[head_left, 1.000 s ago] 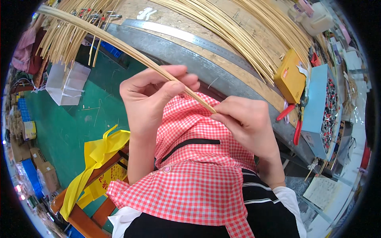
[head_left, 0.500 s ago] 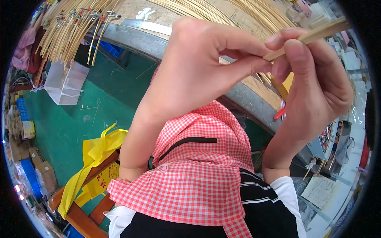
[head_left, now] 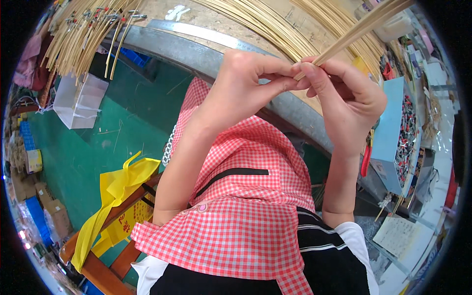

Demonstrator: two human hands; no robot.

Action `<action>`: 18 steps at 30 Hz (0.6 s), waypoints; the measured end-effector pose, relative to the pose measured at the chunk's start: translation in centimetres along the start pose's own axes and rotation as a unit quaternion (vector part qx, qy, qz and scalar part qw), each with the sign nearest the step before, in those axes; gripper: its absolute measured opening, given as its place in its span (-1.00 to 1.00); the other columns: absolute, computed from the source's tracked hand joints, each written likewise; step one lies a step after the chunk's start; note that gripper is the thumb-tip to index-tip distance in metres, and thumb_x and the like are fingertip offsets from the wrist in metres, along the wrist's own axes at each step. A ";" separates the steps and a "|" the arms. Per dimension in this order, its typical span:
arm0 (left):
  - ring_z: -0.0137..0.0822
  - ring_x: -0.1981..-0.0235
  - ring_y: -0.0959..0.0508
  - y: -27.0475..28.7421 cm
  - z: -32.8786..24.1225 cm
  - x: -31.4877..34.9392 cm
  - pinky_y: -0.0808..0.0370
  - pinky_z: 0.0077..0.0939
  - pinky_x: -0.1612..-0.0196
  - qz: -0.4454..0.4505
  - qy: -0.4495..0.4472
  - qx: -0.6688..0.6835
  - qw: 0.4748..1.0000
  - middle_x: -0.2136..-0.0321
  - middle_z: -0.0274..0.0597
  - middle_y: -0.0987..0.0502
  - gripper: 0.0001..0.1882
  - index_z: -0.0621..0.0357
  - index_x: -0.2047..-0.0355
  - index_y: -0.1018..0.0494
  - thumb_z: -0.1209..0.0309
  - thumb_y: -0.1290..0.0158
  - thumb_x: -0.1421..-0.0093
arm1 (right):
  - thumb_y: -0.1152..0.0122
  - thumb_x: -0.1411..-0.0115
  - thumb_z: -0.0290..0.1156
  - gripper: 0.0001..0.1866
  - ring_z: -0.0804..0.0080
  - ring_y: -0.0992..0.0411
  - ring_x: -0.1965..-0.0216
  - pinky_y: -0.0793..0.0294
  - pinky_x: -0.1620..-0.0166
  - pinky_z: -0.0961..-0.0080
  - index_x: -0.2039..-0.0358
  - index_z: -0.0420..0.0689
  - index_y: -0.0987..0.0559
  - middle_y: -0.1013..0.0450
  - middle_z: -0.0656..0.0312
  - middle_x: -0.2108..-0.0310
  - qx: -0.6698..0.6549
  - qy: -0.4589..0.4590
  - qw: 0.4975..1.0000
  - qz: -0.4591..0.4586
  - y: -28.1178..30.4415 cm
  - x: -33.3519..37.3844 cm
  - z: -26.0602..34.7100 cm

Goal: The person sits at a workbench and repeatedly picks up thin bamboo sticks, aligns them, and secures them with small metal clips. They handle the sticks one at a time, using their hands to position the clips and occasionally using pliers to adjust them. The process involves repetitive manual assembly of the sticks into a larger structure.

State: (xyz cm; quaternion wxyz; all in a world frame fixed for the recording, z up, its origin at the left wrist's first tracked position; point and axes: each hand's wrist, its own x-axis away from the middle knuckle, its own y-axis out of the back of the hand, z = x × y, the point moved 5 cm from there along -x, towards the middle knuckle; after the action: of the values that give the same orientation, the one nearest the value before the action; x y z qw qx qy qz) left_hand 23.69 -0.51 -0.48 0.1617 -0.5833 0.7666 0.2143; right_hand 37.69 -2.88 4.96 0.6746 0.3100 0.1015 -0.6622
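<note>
Left hand (head_left: 248, 81) pinches the lower tip of the pale sticks (head_left: 364, 32); right hand (head_left: 346, 96) pinches them just above, presumably to keep them together (they look wider higher up). They slant upward, raised before the table (head_left: 184, 49).

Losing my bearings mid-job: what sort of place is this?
Probably a craft workshop: long thin sticks lie on a workbench, with a metal ruler beside them and a pale blue box of small parts.

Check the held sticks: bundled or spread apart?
Bundled: the sticks lie close together lengthwise, left hand and right hand both at their lower end.
</note>
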 end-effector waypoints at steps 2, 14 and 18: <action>-0.52 0.48 -0.56 -0.2 0.0 0.2 -0.50 -0.67 0.41 0.001 0.009 0.015 1.000 0.48 -0.21 -0.60 -0.86 0.37 0.32 -0.55 0.62 -0.15 -0.06 | -0.27 -0.07 -0.62 -0.91 0.64 -0.49 0.49 -0.48 0.41 0.74 0.38 -0.35 -0.59 -0.53 0.24 0.48 -0.007 -0.011 0.999 -0.030 0.0 0.1 0.0; -0.45 0.65 -0.38 1.0 -2.4 3.2 -0.24 -0.62 0.59 -0.089 -0.036 -0.194 0.976 0.61 -0.18 -0.46 -0.90 0.31 0.35 -0.55 0.61 -0.06 -0.12 | -0.23 -0.12 -0.59 -0.97 0.73 -0.35 0.58 -0.27 0.53 0.80 0.40 -0.27 -0.58 -0.47 0.32 0.53 -0.071 -0.125 0.988 -0.062 0.0 1.6 -2.0; -0.56 0.64 -0.33 2.3 -0.9 5.1 -0.18 -0.67 0.60 -0.106 0.091 -0.099 0.985 0.64 -0.26 -0.45 -0.89 0.34 0.38 -0.56 0.56 -0.05 -0.16 | -0.10 -0.25 -0.45 -0.80 0.66 -0.43 0.43 -0.39 0.41 0.73 0.16 -0.24 -0.57 -0.54 0.20 0.33 0.222 0.021 0.942 -0.249 10.7 1.3 -0.7</action>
State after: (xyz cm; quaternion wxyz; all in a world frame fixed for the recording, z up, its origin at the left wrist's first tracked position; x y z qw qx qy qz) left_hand 20.10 -4.65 -1.93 0.0542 -0.6913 0.6872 0.2167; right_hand 48.21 -4.30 6.76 0.3999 0.4306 0.0406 -0.8081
